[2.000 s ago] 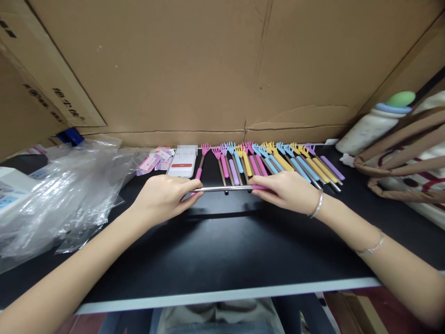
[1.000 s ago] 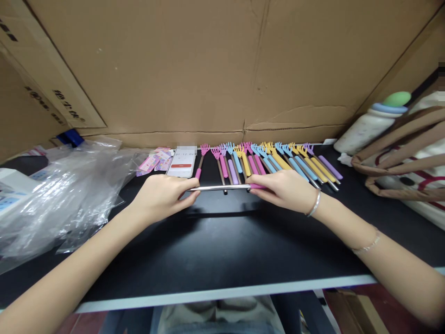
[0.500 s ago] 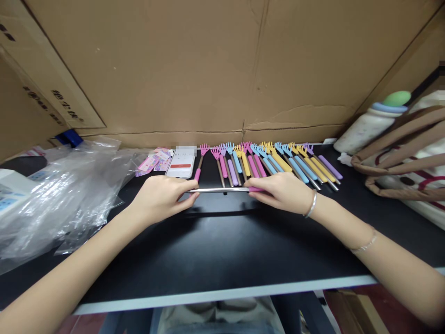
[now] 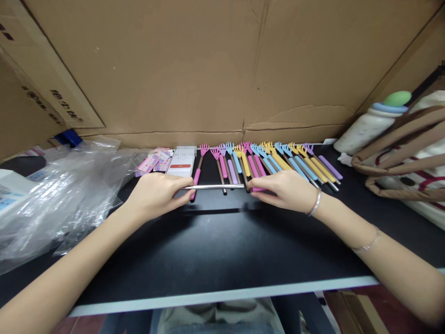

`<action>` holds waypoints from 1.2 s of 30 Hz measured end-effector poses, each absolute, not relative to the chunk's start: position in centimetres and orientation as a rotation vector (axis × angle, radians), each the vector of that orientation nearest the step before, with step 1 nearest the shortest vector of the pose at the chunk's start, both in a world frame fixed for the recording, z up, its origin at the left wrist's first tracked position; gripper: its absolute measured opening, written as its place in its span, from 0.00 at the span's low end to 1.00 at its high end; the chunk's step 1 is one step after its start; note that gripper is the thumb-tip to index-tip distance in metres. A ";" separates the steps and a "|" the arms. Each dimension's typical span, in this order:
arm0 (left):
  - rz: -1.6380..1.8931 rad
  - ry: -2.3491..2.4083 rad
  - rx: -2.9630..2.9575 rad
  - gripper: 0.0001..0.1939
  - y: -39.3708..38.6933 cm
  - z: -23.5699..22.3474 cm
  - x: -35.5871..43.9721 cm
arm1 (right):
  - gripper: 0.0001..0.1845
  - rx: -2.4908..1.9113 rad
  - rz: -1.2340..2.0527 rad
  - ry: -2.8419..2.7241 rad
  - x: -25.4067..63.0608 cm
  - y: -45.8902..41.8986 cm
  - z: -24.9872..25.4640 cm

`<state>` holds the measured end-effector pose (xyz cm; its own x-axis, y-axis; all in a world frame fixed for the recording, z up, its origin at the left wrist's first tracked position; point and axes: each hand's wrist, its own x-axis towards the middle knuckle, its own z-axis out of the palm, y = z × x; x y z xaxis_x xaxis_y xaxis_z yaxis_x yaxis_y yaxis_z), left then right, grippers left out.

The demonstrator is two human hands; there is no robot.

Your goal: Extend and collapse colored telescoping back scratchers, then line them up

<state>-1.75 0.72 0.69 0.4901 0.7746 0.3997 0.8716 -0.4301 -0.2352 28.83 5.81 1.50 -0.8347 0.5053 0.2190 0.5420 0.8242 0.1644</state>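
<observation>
My left hand [image 4: 160,195] is closed on one end of a bare silver metal rod [image 4: 219,186], held level above the black table. A pink handle sleeve [image 4: 257,189] is in the closed fingers of my right hand [image 4: 283,191]. A small gap separates the rod's free end from my right fingertips. What sits at the rod's other end is hidden in my left hand. Just beyond my hands lies a row of back scratchers [image 4: 274,160] with pink, blue, yellow and purple claws and sleeves. A single pink back scratcher [image 4: 200,162] lies apart from the row, beyond my left hand.
Clear plastic bags [image 4: 76,199] are heaped at the left. A phone [image 4: 181,162] and small printed cards [image 4: 155,160] lie at the back. A white bottle [image 4: 370,125] and a brown-and-white bag [image 4: 410,162] stand at the right. Cardboard [image 4: 174,69] walls the back.
The rod's right end has come out of the pink sleeve, leaving a gap. My left hand has shifted slightly left with the rod; my right hand has moved slightly right.
</observation>
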 end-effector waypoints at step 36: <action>-0.325 -1.209 -2.293 0.12 0.0 0.5 -1.1 | 0.14 -0.808 -0.381 -2.813 28.1 5.0 1.5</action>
